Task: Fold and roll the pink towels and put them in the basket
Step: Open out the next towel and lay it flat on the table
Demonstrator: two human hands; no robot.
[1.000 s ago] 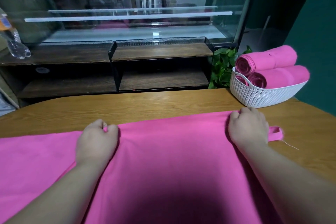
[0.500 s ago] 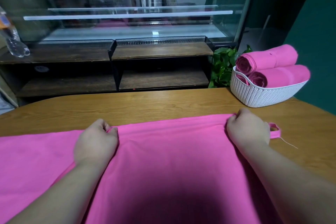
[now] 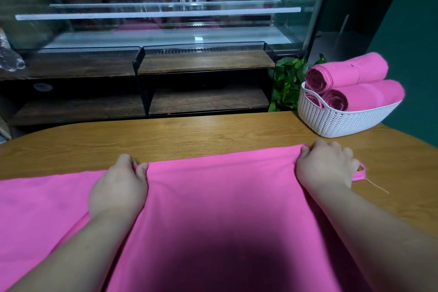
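A pink towel [image 3: 213, 197] lay spread flat across the near side of the wooden table [image 3: 189, 135], reaching past the table's left edge of view and down to the near edge. The left hand [image 3: 118, 187] pinched the towel's far hem between thumb and curled fingers, about midway along the table. The right hand [image 3: 324, 166] gripped the same hem with its fingers curled over it, near the towel's right corner. Just beside that hand a small fabric loop [image 3: 360, 172] and a loose white thread [image 3: 376, 186] rested on the bare wood. At the table's far right corner stood a white woven basket [image 3: 336, 121] holding rolled pink towels [image 3: 350, 71], stacked with their spiral ends facing left. A leafy green plant [image 3: 286, 78] stood behind the table's far edge, beside the basket.
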